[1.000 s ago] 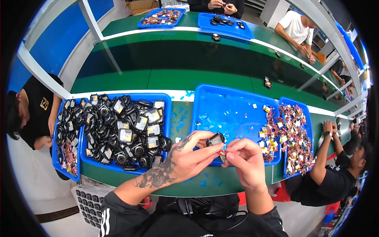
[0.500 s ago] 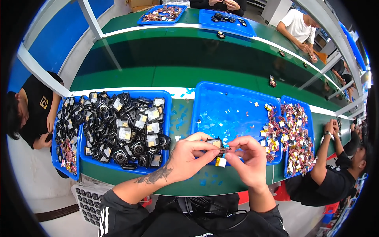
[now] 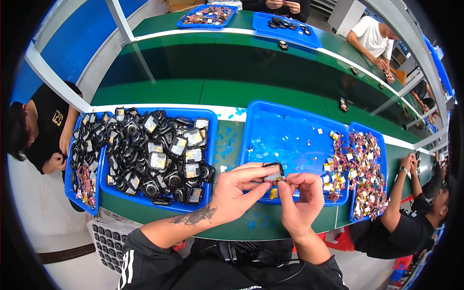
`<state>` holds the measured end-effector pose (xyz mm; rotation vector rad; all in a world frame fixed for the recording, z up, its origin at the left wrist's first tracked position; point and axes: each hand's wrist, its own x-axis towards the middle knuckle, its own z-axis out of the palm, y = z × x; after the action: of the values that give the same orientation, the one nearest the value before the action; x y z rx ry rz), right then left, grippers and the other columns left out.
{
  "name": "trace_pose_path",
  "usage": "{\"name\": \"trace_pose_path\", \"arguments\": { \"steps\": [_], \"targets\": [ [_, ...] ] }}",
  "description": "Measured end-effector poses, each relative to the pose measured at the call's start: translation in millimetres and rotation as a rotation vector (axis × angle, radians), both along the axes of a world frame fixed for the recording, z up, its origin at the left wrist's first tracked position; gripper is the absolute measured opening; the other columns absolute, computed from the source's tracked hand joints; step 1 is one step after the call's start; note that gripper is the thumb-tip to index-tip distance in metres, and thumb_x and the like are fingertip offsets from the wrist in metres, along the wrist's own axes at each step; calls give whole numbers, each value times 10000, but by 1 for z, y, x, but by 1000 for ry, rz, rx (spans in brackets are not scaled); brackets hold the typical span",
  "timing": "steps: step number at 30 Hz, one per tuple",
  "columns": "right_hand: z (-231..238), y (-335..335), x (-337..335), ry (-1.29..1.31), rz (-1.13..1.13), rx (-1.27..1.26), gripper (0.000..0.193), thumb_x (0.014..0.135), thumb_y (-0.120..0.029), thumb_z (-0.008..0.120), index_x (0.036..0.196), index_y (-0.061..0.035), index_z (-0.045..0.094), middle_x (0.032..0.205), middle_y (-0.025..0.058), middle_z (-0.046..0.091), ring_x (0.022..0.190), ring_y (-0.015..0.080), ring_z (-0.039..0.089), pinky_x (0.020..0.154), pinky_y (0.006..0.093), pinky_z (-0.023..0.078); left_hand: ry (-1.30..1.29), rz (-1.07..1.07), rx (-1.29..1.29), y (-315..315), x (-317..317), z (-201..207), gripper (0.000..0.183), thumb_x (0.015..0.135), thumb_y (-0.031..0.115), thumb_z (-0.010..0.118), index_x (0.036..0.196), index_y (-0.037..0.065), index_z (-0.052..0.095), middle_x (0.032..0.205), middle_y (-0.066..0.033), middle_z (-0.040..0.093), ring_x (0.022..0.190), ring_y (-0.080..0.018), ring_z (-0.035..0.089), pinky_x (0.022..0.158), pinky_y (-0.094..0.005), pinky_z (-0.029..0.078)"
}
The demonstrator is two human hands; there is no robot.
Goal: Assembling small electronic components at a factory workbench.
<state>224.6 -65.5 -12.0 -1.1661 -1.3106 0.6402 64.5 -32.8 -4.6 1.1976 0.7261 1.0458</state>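
Note:
In front of the near edge of the bench, my left hand (image 3: 238,191) grips a black watch case (image 3: 274,168) between thumb and fingers, its open side partly visible. A small yellow-and-white piece with a reddish flex strip (image 3: 274,193) hangs from the case's near edge. My right hand (image 3: 303,200) pinches at that strip, thumb against forefinger, close beside the left fingertips. Both hands are over the near side of a blue tray (image 3: 280,128) with blue film scraps and a heap of reddish flex parts with yellow and white pieces (image 3: 336,166) along its right side.
To the left, a blue tray (image 3: 212,140) is heaped with black watch cases (image 3: 157,159). Another blue tray of flex parts (image 3: 368,174) adjoins on the right. A green conveyor belt (image 3: 270,89) runs behind, carrying a few units. Co-workers sit at left, right and across.
The watch case has tilted up in my left hand, and the yellow-and-white piece has turned. My right hand has shifted slightly down, its fingers more curled. The whole view has shifted a little.

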Motion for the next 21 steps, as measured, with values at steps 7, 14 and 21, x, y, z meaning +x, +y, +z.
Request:
{"name": "trace_pose_path", "arguments": {
  "steps": [7, 14, 21],
  "targets": [
    [10, 8, -9, -226, -25, -82, 338, 785, 78, 699, 1076, 5, 545, 972, 124, 610, 740, 141, 596, 663, 260, 537, -41, 59, 5, -3, -3, -4, 395, 876, -113, 566, 1257, -12, 587, 1202, -136, 602, 1082, -165, 611, 888, -274, 536],
    [24, 30, -5, -423, 164, -77, 400, 818, 90, 624, 1200, 14, 532, 1014, 160, 621, 822, 208, 673, 723, 304, 574, 148, 225, 133, -6, 4, -6, 484, 867, 6, 588, 1326, 32, 434, 1164, -198, 602, 1050, -283, 648, 856, -362, 533],
    [2, 235, 56, -547, 41, -333, 494, 703, -140, 802, 1129, -15, 588, 834, 124, 707, 782, 219, 686, 729, 336, 529, 1392, 254, 876, 7, -102, 23, 378, 795, 134, 663, 1164, 73, 615, 1185, -119, 591, 1062, -301, 525, 854, -418, 443]
  ]
}}
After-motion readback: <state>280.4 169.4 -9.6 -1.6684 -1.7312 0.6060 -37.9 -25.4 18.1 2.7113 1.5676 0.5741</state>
